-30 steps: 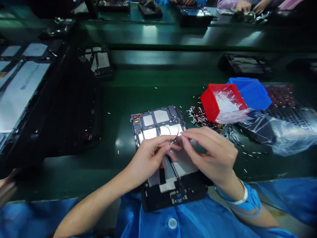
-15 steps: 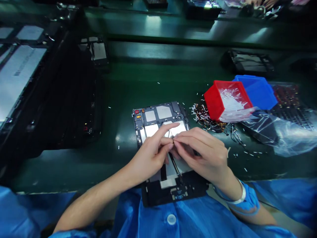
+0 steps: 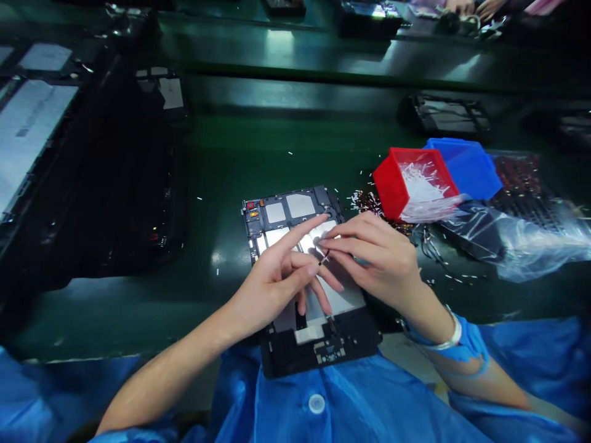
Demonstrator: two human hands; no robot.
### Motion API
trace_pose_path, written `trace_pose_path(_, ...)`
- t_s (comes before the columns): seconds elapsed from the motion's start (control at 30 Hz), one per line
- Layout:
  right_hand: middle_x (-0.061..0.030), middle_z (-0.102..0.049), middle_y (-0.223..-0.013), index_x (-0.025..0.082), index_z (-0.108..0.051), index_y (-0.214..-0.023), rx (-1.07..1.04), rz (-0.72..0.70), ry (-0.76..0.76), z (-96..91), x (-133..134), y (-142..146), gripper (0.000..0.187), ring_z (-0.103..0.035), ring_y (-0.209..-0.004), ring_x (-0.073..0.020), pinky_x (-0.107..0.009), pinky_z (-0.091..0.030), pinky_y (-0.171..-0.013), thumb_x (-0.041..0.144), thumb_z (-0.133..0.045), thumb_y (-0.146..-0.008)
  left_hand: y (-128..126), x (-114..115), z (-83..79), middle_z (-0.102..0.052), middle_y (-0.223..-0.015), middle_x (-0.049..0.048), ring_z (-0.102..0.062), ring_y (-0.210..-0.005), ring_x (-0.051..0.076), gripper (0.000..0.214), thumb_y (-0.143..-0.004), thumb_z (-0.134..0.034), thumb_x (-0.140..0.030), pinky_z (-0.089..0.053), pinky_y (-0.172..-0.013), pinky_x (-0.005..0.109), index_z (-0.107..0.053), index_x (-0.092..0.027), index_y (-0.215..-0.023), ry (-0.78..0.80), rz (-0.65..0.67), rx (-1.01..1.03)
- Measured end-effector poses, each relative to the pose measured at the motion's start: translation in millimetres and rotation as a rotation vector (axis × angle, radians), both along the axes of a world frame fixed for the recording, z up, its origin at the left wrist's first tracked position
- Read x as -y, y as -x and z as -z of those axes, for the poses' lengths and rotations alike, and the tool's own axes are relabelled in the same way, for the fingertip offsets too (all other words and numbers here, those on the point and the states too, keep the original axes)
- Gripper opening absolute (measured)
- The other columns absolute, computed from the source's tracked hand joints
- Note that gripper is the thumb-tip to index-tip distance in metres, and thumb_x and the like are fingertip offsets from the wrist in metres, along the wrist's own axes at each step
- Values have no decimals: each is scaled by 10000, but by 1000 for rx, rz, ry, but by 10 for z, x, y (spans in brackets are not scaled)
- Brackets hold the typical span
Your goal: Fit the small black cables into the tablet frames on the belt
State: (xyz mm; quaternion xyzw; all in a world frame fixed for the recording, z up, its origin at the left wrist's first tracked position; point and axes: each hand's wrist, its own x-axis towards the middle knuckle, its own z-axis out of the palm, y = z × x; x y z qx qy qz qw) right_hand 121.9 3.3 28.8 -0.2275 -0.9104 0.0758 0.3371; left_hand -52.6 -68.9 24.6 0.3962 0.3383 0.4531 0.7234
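Observation:
An opened tablet (image 3: 286,212) with its inner parts exposed lies in front of me, its near end overhanging the table edge. Over its middle, my left hand (image 3: 281,274) has thumb and a finger closed at one end of a short thin wire (image 3: 325,256). The left index finger stretches forward and the other fingers are spread low over the metal battery area. My right hand (image 3: 381,255) pinches the same wire from the right with its fingertips. Its tip is partly hidden by the fingers.
To the right stand a red bin (image 3: 390,187) of white sleeves and a blue bin (image 3: 462,169). Loose wires (image 3: 367,202) and a clear plastic bag (image 3: 521,243) lie beside them. Stacked tablet parts (image 3: 37,135) stand at left; another tablet (image 3: 450,117) lies farther back.
My right hand has shifted forward and slightly apart from the left, so more of the wire shows between them. The left hand's lower fingers have spread out over the tablet.

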Motion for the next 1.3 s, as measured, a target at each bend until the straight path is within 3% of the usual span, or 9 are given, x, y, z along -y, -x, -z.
trace_pose_path(0.1, -30, -728, -776, 224, -708, -813, -67, 12, 145, -53, 68, 106, 166, -637, -727, -158, -330, -525, -664, 106, -598, -853, 93, 155, -13, -724, -985, 107, -711, -716, 186, 637, -950, -513, -275, -518, -514, 213, -214, -233, -1511, -118, -100, -153)
trace_pose_path(0.3, -19, -712, -724, 188, -730, -798, -131, 85, 833, -120, 108, 374, 53, -630, -644, -130, -262, -491, -565, 172, -697, -760, 467, 619, 211, -680, -1153, 64, -685, -955, 189, 530, -894, -538, -86, -564, -716, 266, -463, -261, -1388, -601, -769, -861)
trace_pose_path(0.37, -2, -682, -681, 165, -730, -896, -81, 65, 1067, -79, 114, 509, 183, -605, -595, -115, -243, -472, -532, 183, -718, -714, 567, 709, 324, -680, -1145, 73, -675, -977, 187, 516, -857, -543, -24, -565, -747, 270, -517, -215, -1335, -721, -776, -1054)
trace_pose_path(0.43, 17, -646, -643, 142, -714, -970, -26, 53, 1199, -27, 117, 621, 278, -581, -567, -101, -229, -451, -519, 165, -709, -693, 626, 755, 415, -673, -1144, 116, -658, -1021, 204, 484, -825, -552, 11, -562, -818, 297, -548, -142, -1284, -827, -669, -1174)
trace_pose_path(0.53, 25, -631, -634, 132, -700, -974, 28, 58, 1215, 27, 125, 712, 285, -569, -571, -95, -228, -433, -533, 140, -679, -690, 653, 779, 501, -645, -1168, 189, -634, -1065, 244, 420, -807, -558, 12, -547, -884, 347, -572, -60, -1221, -947, -528, -1257)
trace_pose_path(0.7, 30, -620, -621, 138, -689, -970, 37, 81, 1135, 38, 157, 730, 269, -559, -577, -98, -237, -431, -545, 152, -660, -703, 637, 779, 570, -628, -1190, 200, -626, -1050, 290, 397, -829, -536, -55, -564, -831, 392, -590, -78, -1222, -1025, -395, -1399)
trace_pose_path(0.83, 35, -604, -608, 154, -682, -928, 45, 106, 1117, 23, 173, 736, 218, -538, -554, -94, -237, -428, -529, 168, -649, -714, 623, 765, 591, -636, -1176, 201, -634, -1019, 310, 386, -833, -521, -54, -573, -761, 412, -592, -82, -1212, -1029, -397, -1436)
trace_pose_path(0.97, 6, -640, -645, 166, -650, -734, 56, 99, 1113, -9, 108, 751, 25, -557, -583, -100, -236, -432, -536, 185, -648, -717, 614, 755, 606, -643, -1172, 193, -637, -1022, 298, 384, -836, -502, -28, -569, -758, 392, -594, -85, -1204, -1062, -420, -1463)
trace_pose_path(1.3, 18, -605, -548, 164, -670, -629, 243, 75, 1048, -66, -144, 771, 82, -515, -519, -89, -237, -387, -508, 187, -671, -708, 520, 721, 534, -634, -1136, 225, -624, -1030, 318, 288, -843, -535, -84, -548, -766, 406, -597, -52, -1122, -976, -433, -1415)
